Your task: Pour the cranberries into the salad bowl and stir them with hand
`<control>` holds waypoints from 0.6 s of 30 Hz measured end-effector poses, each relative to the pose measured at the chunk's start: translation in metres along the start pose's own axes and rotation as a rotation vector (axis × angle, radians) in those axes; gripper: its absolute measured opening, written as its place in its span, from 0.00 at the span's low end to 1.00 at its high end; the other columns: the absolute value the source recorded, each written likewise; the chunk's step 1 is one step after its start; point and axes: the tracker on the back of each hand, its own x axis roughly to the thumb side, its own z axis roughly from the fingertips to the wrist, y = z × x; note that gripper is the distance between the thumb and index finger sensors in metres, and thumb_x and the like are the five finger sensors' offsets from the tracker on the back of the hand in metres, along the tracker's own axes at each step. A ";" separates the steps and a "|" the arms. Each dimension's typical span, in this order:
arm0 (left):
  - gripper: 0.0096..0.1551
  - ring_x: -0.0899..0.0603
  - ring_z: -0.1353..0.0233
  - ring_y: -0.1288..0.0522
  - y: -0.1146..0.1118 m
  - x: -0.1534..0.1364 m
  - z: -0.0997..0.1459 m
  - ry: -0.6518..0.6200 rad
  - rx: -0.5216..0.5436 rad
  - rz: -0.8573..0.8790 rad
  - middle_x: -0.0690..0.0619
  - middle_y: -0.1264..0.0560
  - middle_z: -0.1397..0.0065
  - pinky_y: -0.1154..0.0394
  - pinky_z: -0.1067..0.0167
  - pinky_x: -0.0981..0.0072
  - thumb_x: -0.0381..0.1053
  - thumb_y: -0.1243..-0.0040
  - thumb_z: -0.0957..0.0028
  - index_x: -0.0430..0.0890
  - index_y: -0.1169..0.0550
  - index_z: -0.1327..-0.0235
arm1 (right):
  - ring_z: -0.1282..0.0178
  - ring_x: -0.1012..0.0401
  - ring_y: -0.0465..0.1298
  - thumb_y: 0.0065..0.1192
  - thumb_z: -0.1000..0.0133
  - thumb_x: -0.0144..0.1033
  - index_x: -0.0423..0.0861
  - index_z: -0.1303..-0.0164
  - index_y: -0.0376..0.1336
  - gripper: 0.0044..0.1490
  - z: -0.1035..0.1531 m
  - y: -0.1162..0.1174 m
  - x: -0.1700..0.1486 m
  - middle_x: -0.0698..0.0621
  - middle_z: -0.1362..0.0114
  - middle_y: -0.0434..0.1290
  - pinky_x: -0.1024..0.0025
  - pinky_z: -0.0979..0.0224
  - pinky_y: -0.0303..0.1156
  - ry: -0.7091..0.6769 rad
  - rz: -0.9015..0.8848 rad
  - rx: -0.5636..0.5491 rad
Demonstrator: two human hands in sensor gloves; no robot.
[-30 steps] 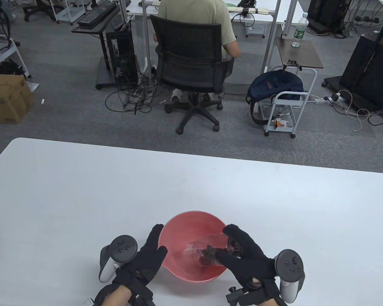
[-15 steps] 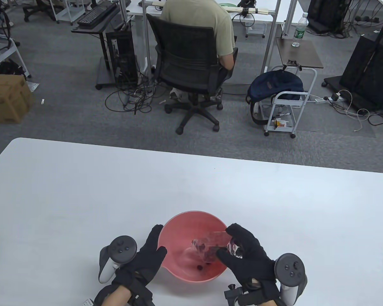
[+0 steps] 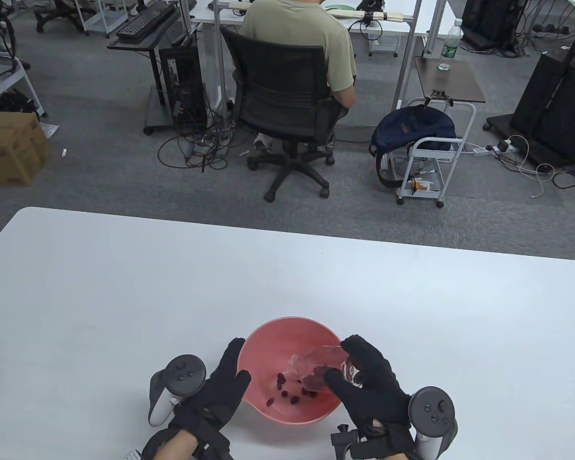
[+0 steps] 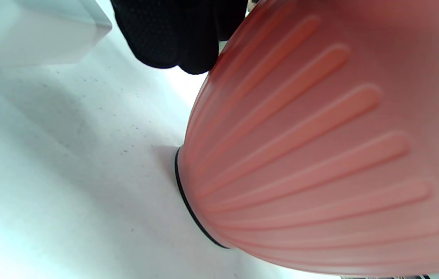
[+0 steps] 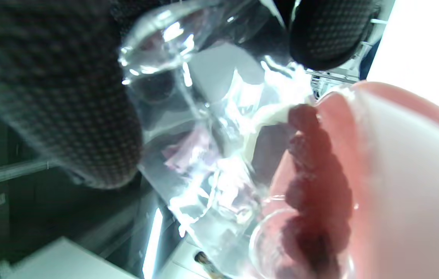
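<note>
- In the table view, right hand (image 3: 371, 383) grips the clear bottle (image 3: 318, 366), tipped over the pink salad bowl (image 3: 287, 330); cranberries (image 3: 287, 390), inside the bottle a second ago, now dot the bowl floor. Pour underway, stirring pending.
- Left wrist view: left hand (image 4: 177, 33) lies flat, fingers straight against the bowl wall on the surface (image 4: 57, 166).
- Right wrist view: some berries remain at the bottle mouth.

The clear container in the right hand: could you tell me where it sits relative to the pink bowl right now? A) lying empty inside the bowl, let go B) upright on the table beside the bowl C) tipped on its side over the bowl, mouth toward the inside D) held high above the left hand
C: the right hand holds the clear container tilted over the pink bowl, and cranberries already lie on the bowl's bottom.
</note>
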 end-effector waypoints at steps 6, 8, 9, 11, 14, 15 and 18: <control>0.43 0.39 0.19 0.32 0.000 -0.001 0.000 0.000 -0.001 0.002 0.46 0.46 0.10 0.29 0.26 0.54 0.71 0.62 0.35 0.58 0.61 0.16 | 0.32 0.55 0.72 0.89 0.64 0.61 0.69 0.37 0.67 0.44 0.001 0.005 0.001 0.56 0.24 0.73 0.58 0.38 0.76 -0.009 -0.003 0.001; 0.43 0.39 0.19 0.33 0.000 -0.001 -0.001 0.001 -0.004 0.010 0.46 0.46 0.10 0.29 0.26 0.54 0.71 0.62 0.35 0.58 0.62 0.16 | 0.31 0.55 0.71 0.88 0.60 0.63 0.68 0.34 0.66 0.44 0.002 0.008 -0.002 0.55 0.22 0.71 0.58 0.36 0.75 -0.016 -0.108 0.090; 0.43 0.38 0.19 0.33 -0.001 0.000 -0.001 0.002 -0.004 0.010 0.46 0.46 0.10 0.29 0.26 0.54 0.71 0.62 0.35 0.58 0.62 0.16 | 0.31 0.52 0.70 0.90 0.61 0.58 0.66 0.35 0.67 0.44 0.006 0.009 -0.001 0.53 0.23 0.72 0.54 0.36 0.74 0.025 -0.170 -0.021; 0.43 0.39 0.19 0.32 0.000 -0.001 -0.001 0.000 -0.005 0.004 0.46 0.46 0.10 0.29 0.26 0.54 0.71 0.62 0.35 0.58 0.62 0.16 | 0.32 0.52 0.70 0.90 0.62 0.57 0.66 0.36 0.68 0.44 0.004 0.006 0.004 0.53 0.24 0.72 0.54 0.36 0.74 -0.022 0.009 -0.076; 0.43 0.39 0.19 0.33 -0.001 0.000 -0.001 0.001 -0.005 0.009 0.46 0.46 0.10 0.29 0.26 0.54 0.71 0.62 0.34 0.59 0.61 0.16 | 0.31 0.55 0.71 0.87 0.60 0.63 0.69 0.35 0.66 0.44 0.006 0.008 0.002 0.56 0.22 0.71 0.56 0.34 0.74 0.009 -0.105 -0.009; 0.43 0.39 0.19 0.33 -0.001 0.000 -0.001 0.002 -0.003 0.007 0.46 0.46 0.10 0.29 0.26 0.54 0.71 0.62 0.34 0.59 0.62 0.16 | 0.31 0.51 0.70 0.90 0.62 0.56 0.66 0.36 0.68 0.43 0.007 0.008 0.003 0.52 0.23 0.71 0.51 0.35 0.72 0.020 -0.142 -0.088; 0.43 0.39 0.19 0.32 0.000 -0.001 -0.001 0.000 -0.004 0.008 0.46 0.46 0.10 0.29 0.26 0.54 0.71 0.62 0.35 0.59 0.61 0.16 | 0.32 0.55 0.72 0.87 0.63 0.63 0.69 0.37 0.67 0.43 0.003 0.005 0.003 0.56 0.24 0.72 0.56 0.35 0.75 0.001 0.063 -0.003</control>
